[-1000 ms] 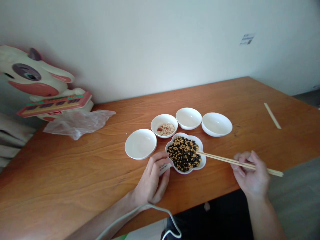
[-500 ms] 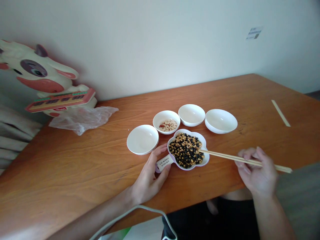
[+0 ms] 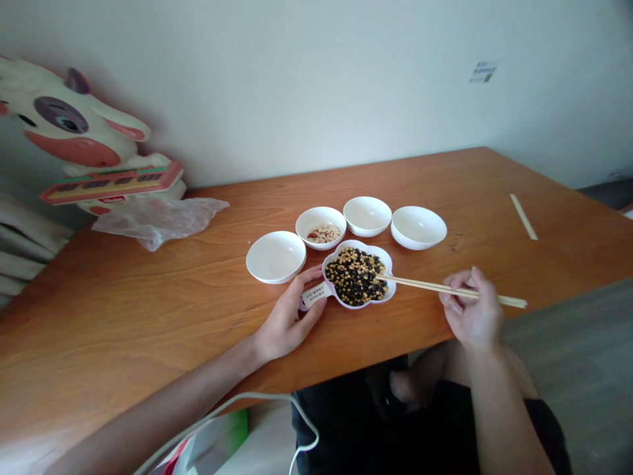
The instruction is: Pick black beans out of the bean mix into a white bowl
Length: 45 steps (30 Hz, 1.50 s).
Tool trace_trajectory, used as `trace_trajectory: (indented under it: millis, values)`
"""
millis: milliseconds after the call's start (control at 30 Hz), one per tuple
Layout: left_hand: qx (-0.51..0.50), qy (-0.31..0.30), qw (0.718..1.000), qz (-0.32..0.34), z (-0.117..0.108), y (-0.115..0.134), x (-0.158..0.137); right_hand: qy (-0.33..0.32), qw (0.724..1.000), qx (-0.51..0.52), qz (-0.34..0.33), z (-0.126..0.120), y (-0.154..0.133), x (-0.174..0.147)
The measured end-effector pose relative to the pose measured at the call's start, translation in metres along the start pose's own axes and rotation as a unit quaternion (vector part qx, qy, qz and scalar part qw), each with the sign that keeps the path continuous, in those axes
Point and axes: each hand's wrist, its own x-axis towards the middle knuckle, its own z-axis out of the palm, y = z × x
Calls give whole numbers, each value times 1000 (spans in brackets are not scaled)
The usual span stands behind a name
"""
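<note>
My left hand (image 3: 291,316) grips the labelled handle of a white, scallop-edged dish (image 3: 390,293) with a lilac outside. Mixed black beans and yellow kernels (image 3: 353,277) fill it. In my right hand (image 3: 472,310) is a pair of chopsticks (image 3: 420,284), slanting left, their tips in the mix near the dish's right side. Behind the dish, white bowls stand in a curved row. One bowl (image 3: 306,224) holds shelled peanuts (image 3: 324,233). The left bowl (image 3: 275,257), another bowl (image 3: 367,216) and the right bowl (image 3: 419,227) have nothing visible in them.
On the wooden table (image 3: 148,310), a cow-shaped toy keyboard (image 3: 113,185) stands at the back left, with a crumpled clear plastic bag (image 3: 163,221) before it. A pale flat strip (image 3: 523,216) lies at the right. A white cable (image 3: 237,397) hangs near the front edge.
The camera view has shifted slightly, so everything sits a little higher and further left. Both hands keep their holds, and the chopstick tips stay in the bean mix.
</note>
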Motion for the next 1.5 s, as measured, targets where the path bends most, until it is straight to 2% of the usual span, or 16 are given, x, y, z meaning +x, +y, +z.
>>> trace_trajectory:
  millis: [533,933,1500]
  values:
    - [-4,18,1000,-8,8,2,7,-24,999,-9,39,-10,-2,3]
    - [-24,34,999,-13,12,4,11,-34,999,-14,36,-7,-1,0]
    - [-24,3,996,-85,5,7,2,-15,998,-28,47,-8,-7,-9]
